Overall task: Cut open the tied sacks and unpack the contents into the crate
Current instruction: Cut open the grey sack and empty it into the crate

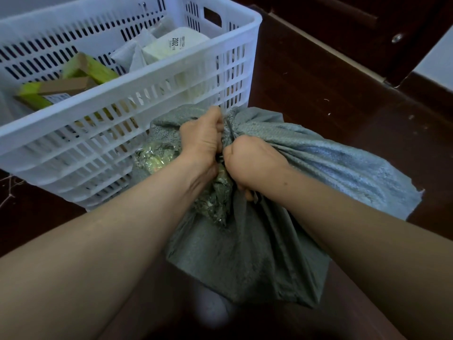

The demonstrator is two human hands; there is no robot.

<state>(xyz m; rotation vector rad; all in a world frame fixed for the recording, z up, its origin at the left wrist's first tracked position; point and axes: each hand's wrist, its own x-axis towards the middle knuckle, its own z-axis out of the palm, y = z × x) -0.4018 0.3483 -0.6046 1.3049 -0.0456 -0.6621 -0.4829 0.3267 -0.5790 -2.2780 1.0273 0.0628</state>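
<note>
Sack (pixel 245 253), grey woven, lies on the dark floor (pixel 318 82), touching the near right corner of the white crate (pixel 127 101). Left hand (pixel 203 141) clenches the gathered neck. Right hand (pixel 252 163) is fisted round a thin dark tool (pixel 230 130). Step in hand: cutting open. Next: part the opening and lift out the plastic-wrapped packets (pixel 157 158).

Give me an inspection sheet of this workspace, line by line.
Surface: dark wooden floor.
Job's things: grey sack, neck bunched; clear packets showing inside; white crate holding boxes.
Clutter: small pale scraps on the floor.
Grips: left hand clenches the sack's neck; right hand fists a thin dark tool, kind unclear.
Cables: nothing seen.
Surroundings: dark cabinet with metal knob.
</note>
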